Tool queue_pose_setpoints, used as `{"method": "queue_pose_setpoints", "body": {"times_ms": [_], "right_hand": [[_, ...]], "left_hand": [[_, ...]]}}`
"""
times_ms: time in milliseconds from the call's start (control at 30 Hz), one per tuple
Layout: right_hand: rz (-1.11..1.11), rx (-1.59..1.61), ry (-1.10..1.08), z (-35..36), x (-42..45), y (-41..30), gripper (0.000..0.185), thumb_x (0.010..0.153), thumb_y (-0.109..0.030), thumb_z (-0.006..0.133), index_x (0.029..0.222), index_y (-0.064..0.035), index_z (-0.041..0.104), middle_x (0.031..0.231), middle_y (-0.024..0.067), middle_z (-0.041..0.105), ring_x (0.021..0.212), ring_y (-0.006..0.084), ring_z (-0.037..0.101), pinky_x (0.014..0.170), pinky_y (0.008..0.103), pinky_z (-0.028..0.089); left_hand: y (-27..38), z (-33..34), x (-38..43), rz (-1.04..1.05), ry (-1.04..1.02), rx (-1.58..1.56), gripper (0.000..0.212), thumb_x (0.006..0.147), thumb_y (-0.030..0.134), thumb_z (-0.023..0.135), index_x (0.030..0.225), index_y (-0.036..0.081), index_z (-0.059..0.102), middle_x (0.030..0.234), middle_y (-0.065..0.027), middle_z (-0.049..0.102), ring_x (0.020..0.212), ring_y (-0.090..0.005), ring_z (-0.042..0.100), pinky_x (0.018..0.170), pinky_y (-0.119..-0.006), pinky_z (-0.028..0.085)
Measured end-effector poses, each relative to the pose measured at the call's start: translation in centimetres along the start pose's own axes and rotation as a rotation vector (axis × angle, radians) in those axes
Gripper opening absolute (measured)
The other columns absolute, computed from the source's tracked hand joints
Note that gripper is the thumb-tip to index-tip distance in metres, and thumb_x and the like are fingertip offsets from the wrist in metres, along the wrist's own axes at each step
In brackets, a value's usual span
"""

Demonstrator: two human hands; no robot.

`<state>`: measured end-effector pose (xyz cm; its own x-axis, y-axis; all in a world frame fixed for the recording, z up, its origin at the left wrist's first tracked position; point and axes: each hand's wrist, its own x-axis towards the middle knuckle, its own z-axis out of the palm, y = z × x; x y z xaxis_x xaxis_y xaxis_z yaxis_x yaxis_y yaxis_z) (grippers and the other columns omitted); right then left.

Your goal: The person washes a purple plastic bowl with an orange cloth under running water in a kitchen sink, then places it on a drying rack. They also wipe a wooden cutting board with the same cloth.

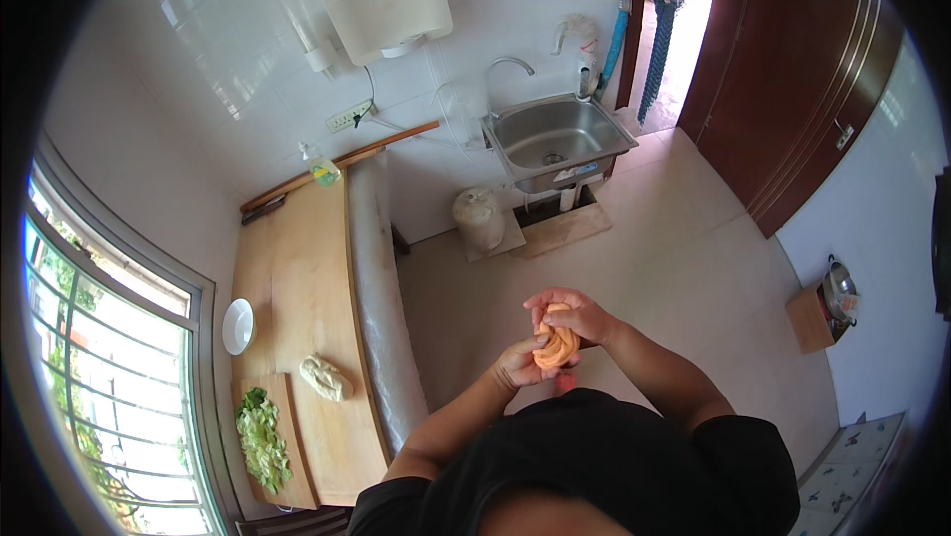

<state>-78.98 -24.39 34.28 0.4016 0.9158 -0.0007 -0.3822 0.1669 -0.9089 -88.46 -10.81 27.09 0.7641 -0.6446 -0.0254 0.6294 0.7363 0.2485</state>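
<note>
An orange, folded, soft bundle (557, 343), perhaps a cloth, is held between my two hands above the floor. My left hand (524, 361) grips its lower left side, with the thumb on top. My right hand (576, 315) closes over its upper part. On the wooden table to the left lies a pale, crumpled cloth or bag (325, 378). Near the window, chopped leafy greens (264, 443) cover part of a wooden cutting board (301, 476), and a white bowl (238, 326) stands at the table's edge.
A stainless steel sink (557, 138) is mounted on the far wall, with a tied bag (479, 220) on the floor beside it. A soap bottle (323, 168) and a dark-handled knife (264, 210) are at the table's far end. A cardboard box (810, 320) with metal pots stands right.
</note>
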Motion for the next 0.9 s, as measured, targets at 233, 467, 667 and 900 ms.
{"method": "queue_pose_setpoints", "body": {"times_ms": [233,467,667,900], "right_hand": [[-0.045,-0.783,0.176,-12.0,9.4,-0.5,0.026,0.082,-0.001,0.047,0.103,-0.0071,0.062,0.09,0.006,0.058,0.087,0.018,0.056,0.079,0.0318,0.046],[-0.326,-0.891,0.491,-20.7,17.4,-0.9,0.033,0.079,0.003,0.05,0.11,-0.0083,0.056,0.116,0.0164,0.048,0.107,0.0328,0.049,0.09,0.0391,0.042],[-0.569,-1.627,-0.069,-27.6,18.6,-12.2,0.058,0.076,-0.007,0.062,0.129,-0.0113,0.039,0.131,0.0209,0.037,0.114,0.0371,0.046,0.097,0.0428,0.043],[-0.713,-1.798,-0.262,-35.1,26.8,-18.9,0.049,0.077,-0.017,0.059,0.123,-0.012,0.045,0.1,0.0102,0.055,0.077,0.0209,0.06,0.048,0.0285,0.051]], "left_hand": [[10.3,-1.8,10.9,-0.045,0.688,0.807,0.018,0.08,0.01,0.063,0.096,0.008,0.056,0.079,-0.0031,0.057,0.063,-0.0098,0.049,0.045,-0.02,0.036],[21.3,-10.8,17.1,0.001,0.848,0.991,0.01,0.08,0.012,0.06,0.088,0.01,0.055,0.073,-0.0013,0.052,0.053,-0.0087,0.044,0.042,-0.021,0.035],[32.4,-6.4,22.4,-0.443,0.116,-0.099,0.011,0.083,0.021,0.059,0.086,0.013,0.051,0.071,0.0006,0.043,0.054,-0.0058,0.041,0.038,-0.013,0.029],[41.3,-6.6,30.4,-0.796,-0.179,-0.261,0.028,0.093,0.029,0.047,0.102,0.002,0.049,0.067,-0.0038,0.043,0.049,-0.0076,0.041,0.034,-0.013,0.03]]}}
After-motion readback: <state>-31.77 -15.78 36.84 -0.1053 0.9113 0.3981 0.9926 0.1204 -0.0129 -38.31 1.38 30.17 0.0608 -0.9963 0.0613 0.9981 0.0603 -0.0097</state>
